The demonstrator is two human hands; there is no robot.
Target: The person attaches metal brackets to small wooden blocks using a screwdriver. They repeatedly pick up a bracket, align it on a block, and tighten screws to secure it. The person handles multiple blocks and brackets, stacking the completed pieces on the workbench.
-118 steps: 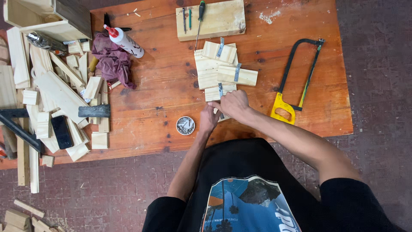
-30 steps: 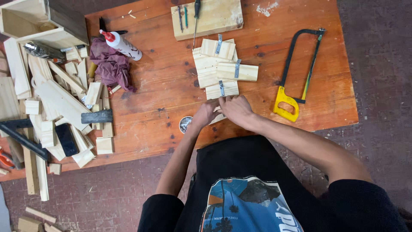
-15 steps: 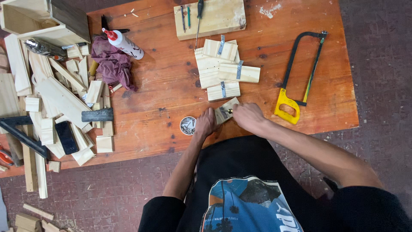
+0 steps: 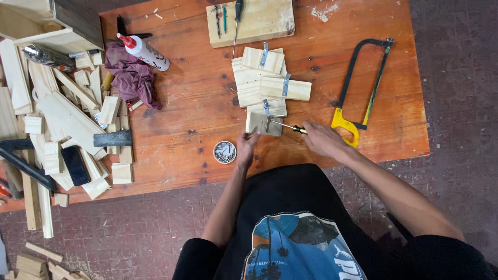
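Where dark brick floor (image 4: 456, 78) surrounds it, an orange wooden table (image 4: 192, 98) stands.

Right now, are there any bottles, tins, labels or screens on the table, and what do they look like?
Glue bottle: far left of the table, lying on its side by a purple rag; white with a red nozzle and a dark label.
Round tin: near edge, just beside the left hand; small, open, silvery, holding small metal screws or nails.
Phone: among the wood offcuts at left; flat black rectangle, screen dark.
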